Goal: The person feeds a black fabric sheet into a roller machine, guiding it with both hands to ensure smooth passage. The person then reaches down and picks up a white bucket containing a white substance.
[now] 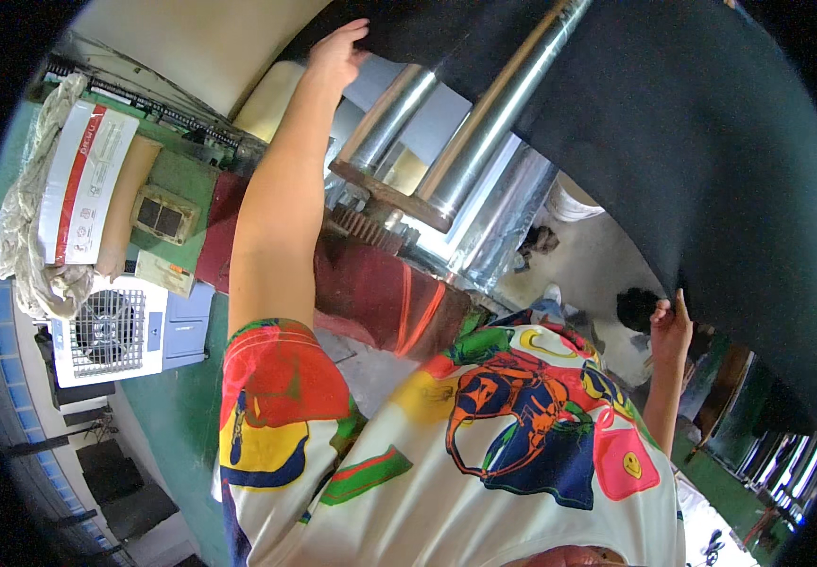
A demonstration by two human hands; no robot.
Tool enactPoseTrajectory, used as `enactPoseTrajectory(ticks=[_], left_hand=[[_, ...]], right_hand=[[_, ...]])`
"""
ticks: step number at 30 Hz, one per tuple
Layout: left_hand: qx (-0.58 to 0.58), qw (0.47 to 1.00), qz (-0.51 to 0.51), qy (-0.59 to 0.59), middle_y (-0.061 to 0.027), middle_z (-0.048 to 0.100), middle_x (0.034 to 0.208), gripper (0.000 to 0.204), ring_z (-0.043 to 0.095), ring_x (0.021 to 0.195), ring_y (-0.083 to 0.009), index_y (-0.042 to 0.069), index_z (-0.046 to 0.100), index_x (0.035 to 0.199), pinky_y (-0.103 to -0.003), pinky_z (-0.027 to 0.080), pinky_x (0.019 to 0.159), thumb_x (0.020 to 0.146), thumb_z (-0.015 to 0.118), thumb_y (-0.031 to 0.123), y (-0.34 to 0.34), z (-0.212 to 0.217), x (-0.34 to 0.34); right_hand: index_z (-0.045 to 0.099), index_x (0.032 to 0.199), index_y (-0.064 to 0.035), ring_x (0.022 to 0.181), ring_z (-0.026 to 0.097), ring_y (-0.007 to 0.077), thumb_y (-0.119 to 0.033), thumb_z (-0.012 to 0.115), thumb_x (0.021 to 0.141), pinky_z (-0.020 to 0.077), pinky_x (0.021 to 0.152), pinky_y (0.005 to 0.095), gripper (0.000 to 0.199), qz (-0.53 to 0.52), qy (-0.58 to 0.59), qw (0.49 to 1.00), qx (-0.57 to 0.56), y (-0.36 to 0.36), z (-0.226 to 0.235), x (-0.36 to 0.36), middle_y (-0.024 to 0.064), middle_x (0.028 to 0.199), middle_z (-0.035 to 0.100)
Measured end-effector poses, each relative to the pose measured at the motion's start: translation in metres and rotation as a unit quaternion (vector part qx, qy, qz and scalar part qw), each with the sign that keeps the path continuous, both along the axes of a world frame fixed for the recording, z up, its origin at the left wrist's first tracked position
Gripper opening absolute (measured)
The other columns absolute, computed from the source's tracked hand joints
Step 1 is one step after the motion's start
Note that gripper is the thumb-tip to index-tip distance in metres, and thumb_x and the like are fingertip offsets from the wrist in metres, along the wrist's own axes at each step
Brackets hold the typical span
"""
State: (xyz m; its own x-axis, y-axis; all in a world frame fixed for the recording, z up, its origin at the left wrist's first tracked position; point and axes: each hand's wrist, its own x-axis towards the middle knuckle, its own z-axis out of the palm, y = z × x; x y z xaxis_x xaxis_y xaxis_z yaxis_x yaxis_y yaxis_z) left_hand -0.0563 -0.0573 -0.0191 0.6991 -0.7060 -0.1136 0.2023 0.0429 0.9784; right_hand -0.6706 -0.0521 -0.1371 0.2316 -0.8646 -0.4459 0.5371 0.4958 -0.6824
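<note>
Well apart, left hand (pixel 337 55) and right hand (pixel 673 331) are reaching out;
both are touching black sheet (pixel 682 142); grip unclear.

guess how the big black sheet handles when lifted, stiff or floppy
The black sheet is likely floppy: a soft ripple shows by the right hand. Its dull surface hints it may not be very slippery. Its broad span suggests it could sag if lifted at one edge.
</note>
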Motion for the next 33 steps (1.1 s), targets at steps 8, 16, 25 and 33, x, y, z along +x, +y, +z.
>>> enactPoseTrajectory(ticks=[8,16,25,33], left_hand=[[-0.041,0.966,0.228,0.118,-0.0133,0.043,0.109,0.029,0.04,0.098,-0.0238,0.006,0.051,0.105,-0.039,0.032,0.089,0.08,0.039,0.001,0.028,-0.018,0.068],[0.019,0.995,0.093,0.024,-0.0104,0.049,0.11,0.026,0.044,0.091,-0.0246,0.01,0.057,0.099,-0.037,0.038,0.08,0.074,0.055,0.005,0.01,0.007,0.011],[-0.013,0.974,0.184,0.129,-0.0097,0.051,0.104,0.021,0.049,0.089,-0.023,0.004,0.054,0.098,-0.035,0.041,0.073,0.078,0.048,0.003,0.012,0.001,0.042],[-0.03,0.982,0.166,0.082,-0.0107,0.048,0.109,0.029,0.042,0.098,-0.0247,0.009,0.049,0.107,-0.035,0.043,0.069,0.08,0.041,0.005,0.034,-0.04,0.139]], right_hand=[[0.049,0.092,-0.0052,0.044,0.053,0.0174,-0.016,0.045,0.084,0.0435,0.04,0.027,0.014,0.07,0.028,0.995,-0.067,0.013,0.013,0.031,0.0124,0.059,0.056],[0.053,0.075,-0.0027,0.044,0.051,0.0168,-0.025,0.046,0.084,0.0403,0.042,0.0275,0.025,0.116,0.081,0.988,-0.063,0.017,0.037,0.074,0.0095,0.055,0.054],[0.043,0.111,-0.0023,0.047,0.046,0.013,-0.014,0.039,0.087,0.0415,0.05,0.025,0.028,0.196,0.212,0.928,-0.236,0.017,0.042,0.111,0.0059,0.059,0.051],[0.026,0.122,-0.0026,0.058,0.054,0.0131,-0.003,0.038,0.083,0.046,0.056,0.0255,0.041,0.302,0.286,0.729,-0.543,0.011,0.025,0.143,0.0098,0.073,0.057]])
